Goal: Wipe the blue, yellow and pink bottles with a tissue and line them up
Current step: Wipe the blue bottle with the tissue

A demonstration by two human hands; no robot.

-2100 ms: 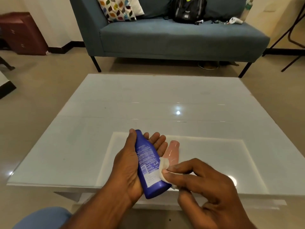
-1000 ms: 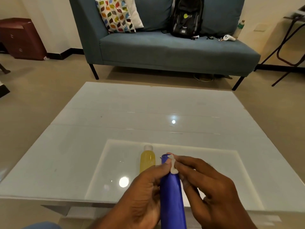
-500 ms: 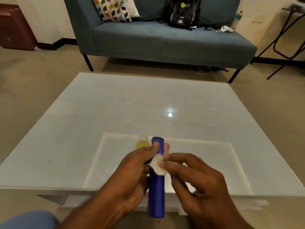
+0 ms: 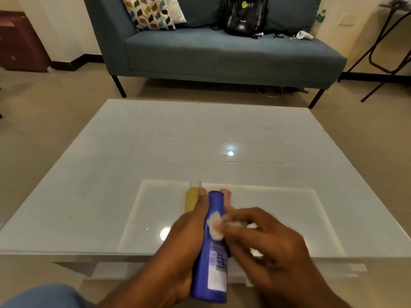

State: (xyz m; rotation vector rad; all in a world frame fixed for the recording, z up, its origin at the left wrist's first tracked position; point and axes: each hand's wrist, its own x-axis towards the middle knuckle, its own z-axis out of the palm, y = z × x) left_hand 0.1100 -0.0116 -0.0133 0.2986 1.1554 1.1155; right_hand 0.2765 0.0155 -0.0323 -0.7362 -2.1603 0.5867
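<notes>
The right hand (image 4: 264, 243) is smeared with motion blur, so you can't really make out how its fingers sit on the tissue (image 4: 215, 226). The yellow bottle (image 4: 191, 200) and pink bottle (image 4: 226, 194) are mostly hidden behind the left hand (image 4: 184, 245) and blue bottle (image 4: 213, 247). Blue bottle's label print is too blurry to read. Both forearms get cut off by the near edge.

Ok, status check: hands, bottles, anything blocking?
Left hand gripping blue bottle. Right hand pressing tissue on it. Yellow bottle and pink bottle on table behind, partly hidden. Nothing blocking.
</notes>
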